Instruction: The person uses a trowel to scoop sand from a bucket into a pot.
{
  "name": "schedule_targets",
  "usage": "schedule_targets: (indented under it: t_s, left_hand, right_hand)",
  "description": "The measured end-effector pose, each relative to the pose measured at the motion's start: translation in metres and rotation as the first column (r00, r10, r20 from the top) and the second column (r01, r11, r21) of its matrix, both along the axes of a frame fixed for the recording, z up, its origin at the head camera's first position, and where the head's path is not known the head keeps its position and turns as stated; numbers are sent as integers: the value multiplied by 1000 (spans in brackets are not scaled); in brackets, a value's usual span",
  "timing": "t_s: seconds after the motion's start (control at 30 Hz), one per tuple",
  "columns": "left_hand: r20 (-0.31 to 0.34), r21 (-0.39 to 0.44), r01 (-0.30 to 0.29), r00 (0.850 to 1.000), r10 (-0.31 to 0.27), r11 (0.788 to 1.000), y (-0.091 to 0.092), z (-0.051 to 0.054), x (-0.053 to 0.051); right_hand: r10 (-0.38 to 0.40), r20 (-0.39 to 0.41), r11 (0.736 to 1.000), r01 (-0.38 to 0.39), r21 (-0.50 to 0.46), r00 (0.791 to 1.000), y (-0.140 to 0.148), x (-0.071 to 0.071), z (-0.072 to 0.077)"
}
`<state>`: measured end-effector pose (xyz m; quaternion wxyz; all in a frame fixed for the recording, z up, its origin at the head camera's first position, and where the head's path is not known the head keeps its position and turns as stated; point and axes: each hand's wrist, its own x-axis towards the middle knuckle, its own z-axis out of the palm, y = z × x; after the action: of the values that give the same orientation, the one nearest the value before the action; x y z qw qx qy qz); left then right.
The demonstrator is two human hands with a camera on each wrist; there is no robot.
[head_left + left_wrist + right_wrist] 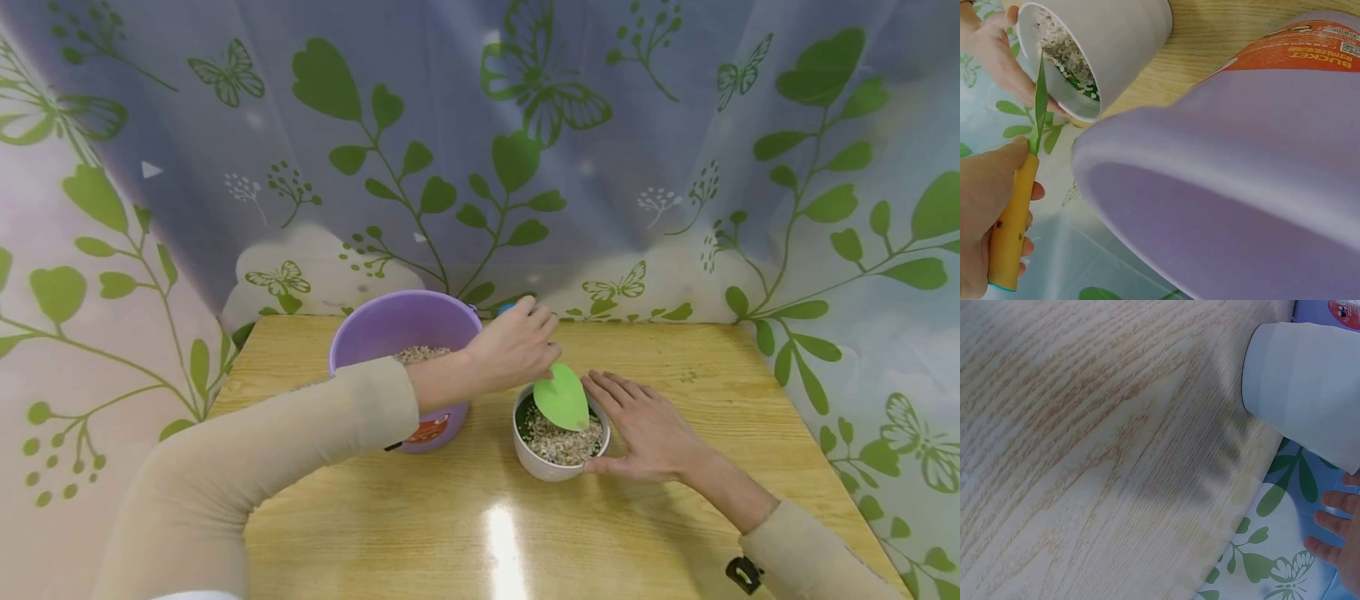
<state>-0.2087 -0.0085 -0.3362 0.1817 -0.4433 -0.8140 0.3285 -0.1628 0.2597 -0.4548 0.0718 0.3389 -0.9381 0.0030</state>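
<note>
My left hand grips the yellow handle of a small trowel. The trowel's green blade points down into a white pot, over pale gravel-like grains heaped inside, with some green showing beneath them. On the pot's right side rests my right hand, its fingers extended and spread and the thumb by the near rim. The right wrist view shows the fingertips beside the pot. Left of the pot stands a purple bucket with similar grains inside, partly hidden by my left forearm.
Both containers stand on a wood-grain table. A curtain printed with leaves and butterflies hangs behind the table and at its sides. An orange label is on the bucket. A small blue thing shows behind my left hand.
</note>
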Motion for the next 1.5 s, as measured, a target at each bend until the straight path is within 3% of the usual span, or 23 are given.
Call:
schedule_targets:
  t_s: [0.33, 0.63, 1.27, 1.5]
  left_hand:
    - [20, 15, -17, 1000, 16, 1000, -9, -1, -1]
    - [36, 99, -30, 999, 26, 995, -25, -9, -3]
    - [133, 259, -95, 989, 62, 961, -59, -15, -6]
    - [173, 278, -136, 981, 90, 951, -72, -10, -5]
  right_hand:
    - [-6, 3, 1000, 6, 7, 1000, 0, 0, 0]
    - [-4, 3, 1000, 4, -5, 1000, 0, 1, -1]
    - [-1, -5, 1000, 1, -23, 1000, 1, 0, -3]
    - [9, -9, 1000, -9, -24, 1000, 1, 0, -3]
